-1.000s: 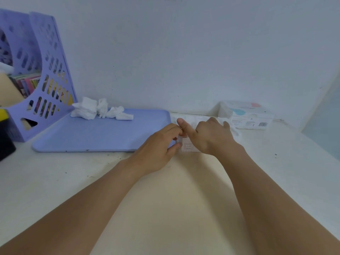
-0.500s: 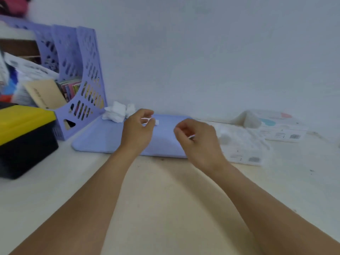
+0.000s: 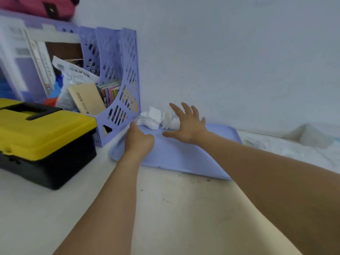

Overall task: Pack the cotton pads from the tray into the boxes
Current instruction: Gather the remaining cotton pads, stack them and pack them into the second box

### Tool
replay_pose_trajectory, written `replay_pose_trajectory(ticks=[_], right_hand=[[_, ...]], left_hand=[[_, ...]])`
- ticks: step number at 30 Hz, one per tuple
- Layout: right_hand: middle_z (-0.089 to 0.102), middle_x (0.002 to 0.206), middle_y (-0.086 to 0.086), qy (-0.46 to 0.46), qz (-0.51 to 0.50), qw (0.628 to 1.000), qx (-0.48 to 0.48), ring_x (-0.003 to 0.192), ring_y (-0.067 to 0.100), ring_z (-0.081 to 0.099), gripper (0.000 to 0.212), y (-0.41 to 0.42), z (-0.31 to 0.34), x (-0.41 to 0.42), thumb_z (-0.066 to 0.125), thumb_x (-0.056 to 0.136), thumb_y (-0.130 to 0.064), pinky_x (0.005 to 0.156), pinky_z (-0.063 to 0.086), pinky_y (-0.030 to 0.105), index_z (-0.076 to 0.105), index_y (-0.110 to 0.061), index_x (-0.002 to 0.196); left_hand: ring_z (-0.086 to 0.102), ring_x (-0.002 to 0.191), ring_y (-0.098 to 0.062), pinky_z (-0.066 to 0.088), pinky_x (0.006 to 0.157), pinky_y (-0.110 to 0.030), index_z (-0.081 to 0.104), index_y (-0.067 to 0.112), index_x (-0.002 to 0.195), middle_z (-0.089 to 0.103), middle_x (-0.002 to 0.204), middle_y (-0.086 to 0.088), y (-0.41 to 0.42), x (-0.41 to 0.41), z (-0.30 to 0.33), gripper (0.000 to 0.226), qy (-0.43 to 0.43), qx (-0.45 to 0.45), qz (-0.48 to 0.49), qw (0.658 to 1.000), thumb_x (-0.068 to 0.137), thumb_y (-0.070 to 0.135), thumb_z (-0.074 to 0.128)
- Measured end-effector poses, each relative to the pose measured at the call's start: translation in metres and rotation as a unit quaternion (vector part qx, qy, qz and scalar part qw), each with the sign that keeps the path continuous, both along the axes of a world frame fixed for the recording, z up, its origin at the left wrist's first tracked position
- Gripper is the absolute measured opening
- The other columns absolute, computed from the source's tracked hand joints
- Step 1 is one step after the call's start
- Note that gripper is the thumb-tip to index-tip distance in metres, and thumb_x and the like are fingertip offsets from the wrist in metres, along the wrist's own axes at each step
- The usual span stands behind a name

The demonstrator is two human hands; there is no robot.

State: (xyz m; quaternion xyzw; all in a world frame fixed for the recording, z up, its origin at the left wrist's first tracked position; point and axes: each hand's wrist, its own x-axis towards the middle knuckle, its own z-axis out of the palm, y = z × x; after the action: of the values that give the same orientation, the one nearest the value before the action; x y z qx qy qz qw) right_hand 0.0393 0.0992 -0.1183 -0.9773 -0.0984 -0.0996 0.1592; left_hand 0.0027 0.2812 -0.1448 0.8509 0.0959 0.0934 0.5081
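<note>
A pile of white cotton pads (image 3: 156, 119) lies at the far left corner of the lavender tray (image 3: 184, 157), against the wall. My right hand (image 3: 185, 126) hovers over the tray with its fingers spread straight, and the fingertips are just right of the pile. My left hand (image 3: 138, 140) sits over the tray's left end, just short of the pile. Its fingers are curled under, one digit points at the pads, and nothing shows in its grip. A blurred white box (image 3: 312, 137) stands at the far right by the wall, with a white packet (image 3: 287, 150) in front of it.
A lavender perforated file rack (image 3: 117, 92) full of papers and books stands left of the tray, touching the pile's corner. A yellow-lidded black toolbox (image 3: 42, 142) sits at the left. A pink bag (image 3: 40, 6) lies on top of the shelving. The pale tabletop (image 3: 174, 208) runs toward me.
The view has swung left. Both hands have left the packet at the right and moved across the tray toward the pad pile. My right hand has spread its fingers.
</note>
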Motion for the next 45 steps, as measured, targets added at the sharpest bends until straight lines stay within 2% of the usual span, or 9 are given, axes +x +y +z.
replay_pose_trajectory(ticks=[6, 16, 22, 28, 30, 33, 36, 41, 45], right_hand=[[0.003, 0.167, -0.006, -0.011, 0.109, 0.985, -0.135, 0.153, 0.034, 0.002, 0.101, 0.043, 0.018, 0.039, 0.067, 0.073, -0.076, 0.113, 0.017, 0.073, 0.012, -0.053, 0.155], [0.041, 0.145, -0.001, 0.102, 0.077, 0.989, -0.071, 0.133, 0.037, 0.035, 0.059, 0.068, -0.005, 0.053, 0.052, 0.088, -0.069, 0.109, 0.033, 0.059, 0.039, -0.052, 0.143], [0.045, 0.134, 0.003, 0.114, 0.109, 0.983, -0.092, 0.126, 0.037, 0.042, 0.064, 0.054, -0.008, 0.013, 0.046, 0.077, -0.068, 0.108, 0.035, 0.055, 0.038, -0.053, 0.139], [0.028, 0.163, 0.005, 0.05, 0.071, 0.992, 0.096, 0.151, 0.027, 0.024, 0.076, 0.002, 0.034, -0.023, 0.066, 0.088, -0.05, 0.12, 0.026, 0.044, 0.029, -0.044, 0.155], [0.039, 0.156, 0.008, 0.104, -0.014, 0.989, 0.104, 0.141, 0.027, 0.041, 0.075, -0.025, 0.052, -0.033, 0.07, 0.09, -0.04, 0.11, 0.037, 0.032, 0.035, -0.026, 0.155], [0.054, 0.14, 0.007, 0.241, -0.085, 0.967, -0.017, 0.122, 0.028, 0.057, 0.08, -0.042, 0.047, -0.053, 0.078, 0.081, -0.053, 0.102, 0.05, 0.039, 0.051, -0.008, 0.141], [0.071, 0.115, 0.014, 0.181, -0.087, 0.98, 0.006, 0.103, 0.027, 0.067, 0.054, -0.048, 0.025, -0.063, 0.082, 0.08, -0.042, 0.09, 0.053, 0.038, 0.071, -0.001, 0.114], [0.059, 0.081, 0.008, 0.072, -0.095, 0.989, -0.083, 0.078, 0.029, 0.057, 0.031, -0.054, 0.02, -0.077, 0.068, 0.093, -0.031, 0.061, 0.042, 0.032, 0.054, -0.015, 0.07], [0.069, 0.086, 0.01, 0.028, -0.062, 0.996, -0.051, 0.082, 0.028, 0.063, 0.024, -0.062, 0.03, -0.088, 0.065, 0.095, -0.027, 0.072, 0.053, 0.036, 0.069, -0.008, 0.081]], left_hand=[[0.06, 0.087, -0.036, 0.039, 0.049, -0.025, 0.049, 0.0, 0.13, 0.064, 0.116, -0.018, -0.005, 0.014, -0.007, 0.049, -0.032, 0.046, 0.006, 0.998, 0.082, 0.011, 0.054], [0.058, 0.114, -0.035, 0.043, 0.078, -0.033, 0.045, 0.009, 0.139, 0.059, 0.129, -0.014, -0.005, 0.007, -0.01, 0.057, -0.025, 0.029, 0.001, 0.999, 0.083, 0.009, 0.05], [0.05, 0.129, -0.035, 0.043, 0.093, -0.034, 0.043, 0.011, 0.145, 0.05, 0.145, -0.015, -0.011, 0.001, 0.001, 0.052, -0.028, -0.032, 0.03, 0.999, 0.095, 0.019, 0.051], [0.029, 0.147, -0.035, 0.028, 0.118, -0.051, 0.03, 0.012, 0.155, 0.03, 0.161, -0.015, -0.012, 0.0, 0.004, 0.072, -0.018, 0.007, 0.025, 1.0, 0.094, 0.044, 0.048], [0.024, 0.15, -0.034, 0.026, 0.119, -0.049, 0.026, 0.012, 0.157, 0.028, 0.163, -0.015, -0.012, 0.002, 0.002, 0.073, 0.002, 0.024, 0.014, 1.0, 0.098, 0.049, 0.047], [0.034, 0.142, -0.035, 0.037, 0.108, -0.043, 0.032, 0.011, 0.153, 0.041, 0.154, -0.014, -0.014, -0.001, 0.003, 0.07, 0.02, 0.043, -0.021, 0.999, 0.098, 0.049, 0.048], [0.042, 0.134, -0.036, 0.042, 0.1, -0.043, 0.038, 0.009, 0.147, 0.048, 0.146, -0.014, -0.015, -0.004, 0.004, 0.066, 0.025, 0.046, -0.023, 0.998, 0.096, 0.047, 0.053], [0.03, 0.144, -0.029, 0.035, 0.111, -0.04, 0.042, 0.009, 0.147, 0.04, 0.153, -0.01, -0.03, -0.025, 0.007, 0.062, -0.177, 0.058, 0.076, 0.979, 0.095, 0.037, 0.06], [0.047, 0.123, -0.015, 0.033, 0.095, -0.015, 0.06, 0.015, 0.123, 0.055, 0.126, 0.005, -0.056, -0.052, 0.018, 0.036, -0.373, 0.028, 0.008, 0.927, 0.09, 0.028, 0.063]])
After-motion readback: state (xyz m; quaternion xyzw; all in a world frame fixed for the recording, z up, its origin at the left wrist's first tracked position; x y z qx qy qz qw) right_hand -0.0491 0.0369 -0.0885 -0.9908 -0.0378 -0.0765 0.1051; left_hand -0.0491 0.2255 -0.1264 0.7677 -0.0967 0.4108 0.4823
